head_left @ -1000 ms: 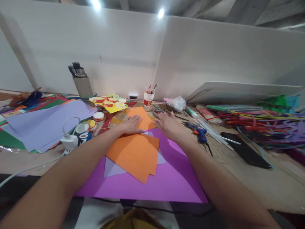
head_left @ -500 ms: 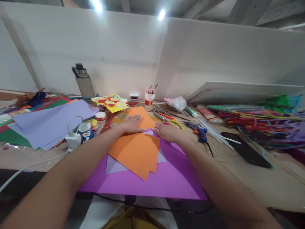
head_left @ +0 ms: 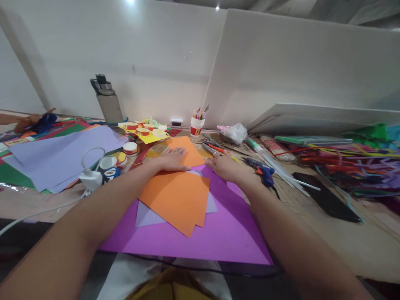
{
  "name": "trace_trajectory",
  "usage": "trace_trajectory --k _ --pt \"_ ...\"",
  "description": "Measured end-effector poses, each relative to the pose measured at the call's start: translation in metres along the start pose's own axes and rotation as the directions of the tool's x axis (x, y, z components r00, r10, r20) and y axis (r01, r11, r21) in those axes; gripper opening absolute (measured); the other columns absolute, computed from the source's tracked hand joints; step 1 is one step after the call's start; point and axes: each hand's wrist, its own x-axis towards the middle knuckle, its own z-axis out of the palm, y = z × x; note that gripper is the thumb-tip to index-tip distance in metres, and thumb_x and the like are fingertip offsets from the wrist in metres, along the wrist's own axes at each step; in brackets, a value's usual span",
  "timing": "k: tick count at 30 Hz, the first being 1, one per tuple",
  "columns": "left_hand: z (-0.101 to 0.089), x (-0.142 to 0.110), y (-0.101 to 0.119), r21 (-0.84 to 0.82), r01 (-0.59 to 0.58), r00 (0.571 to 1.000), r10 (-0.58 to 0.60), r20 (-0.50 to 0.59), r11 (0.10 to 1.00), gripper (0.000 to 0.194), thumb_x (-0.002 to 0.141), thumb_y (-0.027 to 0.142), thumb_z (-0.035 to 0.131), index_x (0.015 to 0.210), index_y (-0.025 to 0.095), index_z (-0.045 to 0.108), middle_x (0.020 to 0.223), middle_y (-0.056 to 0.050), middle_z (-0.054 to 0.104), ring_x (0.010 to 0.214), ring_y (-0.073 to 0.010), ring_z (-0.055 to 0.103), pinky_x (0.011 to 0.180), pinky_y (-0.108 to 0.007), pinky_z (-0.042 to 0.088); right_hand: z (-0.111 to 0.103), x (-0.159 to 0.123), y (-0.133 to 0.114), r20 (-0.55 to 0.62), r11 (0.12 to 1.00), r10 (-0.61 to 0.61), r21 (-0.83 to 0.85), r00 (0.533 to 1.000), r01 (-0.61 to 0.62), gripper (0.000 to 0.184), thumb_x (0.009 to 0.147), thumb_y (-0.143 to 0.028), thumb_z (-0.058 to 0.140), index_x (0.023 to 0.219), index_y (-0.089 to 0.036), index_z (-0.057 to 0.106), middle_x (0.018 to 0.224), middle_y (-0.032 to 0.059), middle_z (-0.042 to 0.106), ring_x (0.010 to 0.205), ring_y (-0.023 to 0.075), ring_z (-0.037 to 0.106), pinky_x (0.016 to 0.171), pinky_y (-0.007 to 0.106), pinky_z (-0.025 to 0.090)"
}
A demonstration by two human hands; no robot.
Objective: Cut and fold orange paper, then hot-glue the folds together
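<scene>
My left hand (head_left: 171,160) lies flat, fingers outstretched, on the far orange paper (head_left: 193,154). Nearer to me is another orange paper piece (head_left: 178,196) with a notched lower edge. Beneath it a pale lilac sheet (head_left: 146,214) shows, and under both a large purple sheet (head_left: 231,235) reaches over the table edge. At the purple sheet's far right, my right hand (head_left: 223,166) has its fingers extended, palm down. It is beside the scissors (head_left: 208,148), whose handles it largely covers; whether it touches them I cannot tell.
To the right lie a blue glue gun (head_left: 267,176), clear glue sticks (head_left: 290,179), a black phone-like slab (head_left: 328,198) and pipe cleaners (head_left: 353,166). On the left are lilac sheets (head_left: 68,154), a white plug (head_left: 90,179) and tape rolls (head_left: 130,148). A bottle (head_left: 109,106) and pen cup (head_left: 197,125) stand behind.
My right hand has shifted slightly right, away from the far orange paper, and now covers more of the scissors' yellow handles. My left hand stays on the paper. The view has tilted down slightly.
</scene>
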Motion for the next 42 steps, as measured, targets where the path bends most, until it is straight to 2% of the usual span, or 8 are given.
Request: trace_trajectory --k 6,10,13,17,23,30,37,42 --pt "0.003 0.001 -0.003 -0.028 -0.023 0.996 0.021 -0.089 0.999 0.077 0.093 0.065 0.030 0.154 0.018 0.031 0.163 -0.012 0.022 0.151 -0.0275 0.016 0.120 -0.051 0.013 -0.013 -0.005 0.004 -0.124 0.974 0.129 0.203 0.984 -0.102 0.047 0.103 -0.036 0.026 0.093 -0.019 0.069 0.095 0.0103 0.073 0.089 0.0216 0.066 0.098 0.038 0.040" --pt "0.001 0.000 0.004 0.048 -0.014 0.968 0.026 -0.250 0.999 0.052 0.094 0.051 0.043 0.134 0.021 0.058 0.154 -0.011 0.043 0.146 -0.0311 0.029 0.117 -0.053 0.021 -0.010 -0.004 0.014 -0.148 0.956 0.199 0.247 0.969 -0.159 0.043 0.101 -0.037 0.033 0.097 -0.018 0.071 0.098 0.0126 0.074 0.089 0.0231 0.067 0.078 0.030 0.045" --pt "-0.004 0.002 0.018 0.046 -0.078 0.933 0.089 -0.349 0.996 0.040 0.093 0.044 0.050 0.118 0.018 0.069 0.143 -0.011 0.055 0.136 -0.0276 0.043 0.113 -0.043 0.031 -0.009 -0.002 0.021 -0.117 0.951 0.224 0.244 0.968 -0.190 0.040 0.099 -0.038 0.039 0.097 -0.017 0.073 0.100 0.0137 0.074 0.092 0.0245 0.067 0.077 0.030 0.045" --pt "-0.008 0.015 0.044 -0.088 -0.088 0.939 0.053 -0.339 0.992 0.038 0.090 0.044 0.054 0.112 0.018 0.072 0.118 -0.010 0.070 0.108 -0.0240 0.063 0.093 -0.033 0.047 -0.018 -0.005 0.025 -0.170 0.929 0.289 0.287 0.942 -0.233 0.043 0.099 -0.041 0.039 0.094 -0.017 0.074 0.092 0.0132 0.074 0.085 0.0238 0.067 0.075 0.031 0.044" --pt "-0.002 0.040 0.064 -0.150 -0.068 0.950 0.018 -0.312 0.986 0.024 0.083 0.036 0.063 0.090 0.016 0.075 0.088 -0.008 0.073 0.082 -0.0206 0.065 0.074 -0.029 0.048 -0.045 -0.021 0.038 -0.295 0.865 0.435 0.400 0.851 -0.303 0.044 0.098 -0.040 0.037 0.099 -0.017 0.074 0.091 0.0120 0.073 0.082 0.0219 0.064 0.071 0.029 0.042" --pt "0.011 0.046 0.057 -0.248 -0.119 0.922 0.014 -0.386 0.961 0.021 0.083 0.036 0.062 0.085 0.018 0.073 0.085 -0.005 0.072 0.081 -0.0192 0.064 0.074 -0.030 0.049 -0.042 -0.044 0.076 -0.137 0.839 0.507 0.301 0.851 -0.452 0.042 0.098 -0.040 0.040 0.108 -0.016 0.072 0.106 0.0156 0.072 0.095 0.0239 0.064 0.074 0.030 0.039" --pt "0.017 0.046 0.058 -0.159 -0.151 0.892 0.065 -0.448 0.976 0.020 0.085 0.035 0.059 0.085 0.019 0.071 0.091 -0.006 0.071 0.091 -0.0221 0.064 0.078 -0.033 0.049 -0.015 -0.060 0.104 -0.007 0.755 0.656 -0.011 0.755 -0.656 0.053 0.094 -0.052 0.046 0.113 -0.007 0.068 0.110 0.0292 0.067 0.106 0.0318 0.064 0.080 0.037 0.042" --pt "0.017 0.042 0.059 -0.108 -0.141 0.882 0.076 -0.465 0.984 0.021 0.087 0.032 0.056 0.086 0.019 0.072 0.095 -0.008 0.071 0.096 -0.0228 0.063 0.083 -0.033 0.049 -0.001 -0.070 0.123 0.223 0.742 0.665 -0.096 0.712 -0.663 0.043 0.084 -0.058 0.061 0.081 -0.017 0.072 0.085 0.0230 0.069 0.086 0.0288 0.068 0.070 0.037 0.044"
